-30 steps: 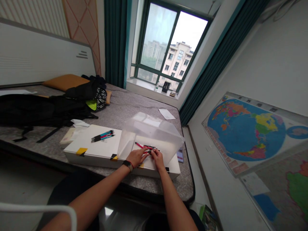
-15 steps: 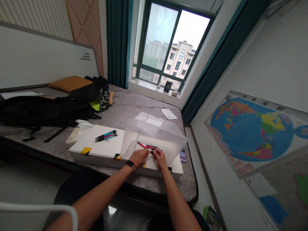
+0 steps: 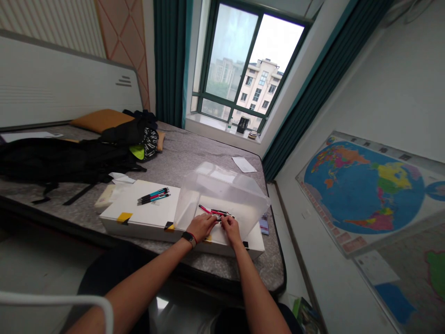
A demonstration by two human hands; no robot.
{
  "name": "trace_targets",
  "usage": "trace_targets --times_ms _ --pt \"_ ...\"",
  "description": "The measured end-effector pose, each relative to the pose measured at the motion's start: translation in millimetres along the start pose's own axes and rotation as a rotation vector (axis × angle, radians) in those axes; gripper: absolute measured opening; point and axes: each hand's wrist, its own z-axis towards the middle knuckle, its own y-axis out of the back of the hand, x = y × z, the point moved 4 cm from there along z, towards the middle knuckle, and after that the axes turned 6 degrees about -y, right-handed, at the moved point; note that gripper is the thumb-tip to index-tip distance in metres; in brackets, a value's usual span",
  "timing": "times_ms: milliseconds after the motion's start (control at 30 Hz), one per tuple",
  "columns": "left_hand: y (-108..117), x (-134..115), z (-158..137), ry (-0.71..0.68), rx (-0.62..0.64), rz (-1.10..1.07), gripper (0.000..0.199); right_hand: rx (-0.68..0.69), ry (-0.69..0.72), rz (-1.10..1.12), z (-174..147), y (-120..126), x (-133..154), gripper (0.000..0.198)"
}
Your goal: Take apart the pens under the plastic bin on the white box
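My left hand (image 3: 202,226) and my right hand (image 3: 230,229) meet fingertip to fingertip at the open front of a clear plastic bin (image 3: 189,197) lying on its side. Both hands are closed in a pinch on something small and dark between them, too small to name. Just beyond my fingers, red and black pens or pen parts (image 3: 204,209) lie inside the bin. Under the bin is a long white box (image 3: 135,211) with yellow and black tape on its edge. To the left, several teal, red and black pens (image 3: 153,196) rest together on the box top.
The box sits on a grey mattress (image 3: 194,144). A black backpack (image 3: 69,160) and an orange pillow (image 3: 102,120) lie at the left. A tissue pack (image 3: 104,195) touches the box's left end. White paper (image 3: 244,164) lies behind the bin, and a world map (image 3: 368,185) hangs at right.
Both hands stay in nearly the same place. Only the fingertips and the small thing between them have shifted slightly; the pens on the left have not moved.
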Motion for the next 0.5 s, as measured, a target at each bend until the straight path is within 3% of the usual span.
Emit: trace_targets --times_ms 500 --pt "-3.1 1.3 0.2 0.017 -0.022 0.024 0.028 0.065 -0.009 0.138 2.5 -1.8 -5.9 0.026"
